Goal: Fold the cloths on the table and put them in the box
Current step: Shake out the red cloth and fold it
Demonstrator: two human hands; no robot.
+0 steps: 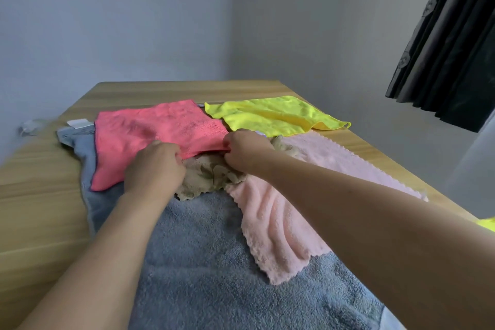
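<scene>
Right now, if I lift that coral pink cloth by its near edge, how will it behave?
Probably floppy: the coral pink cloth lies thin and flat, so it should drape from the left hand and right hand pinching it. Likely light. It may drag the crumpled tan cloth beneath.

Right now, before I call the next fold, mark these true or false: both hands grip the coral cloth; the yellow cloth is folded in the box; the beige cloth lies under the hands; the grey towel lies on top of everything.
1. Both hands grip the coral cloth: true, the left hand and right hand pinch its near edge.
2. The yellow cloth is folded in the box: false, it lies spread on the table; no box is in view.
3. The beige cloth lies under the hands: true.
4. The grey towel lies on top: false, it lies beneath the others.
</scene>
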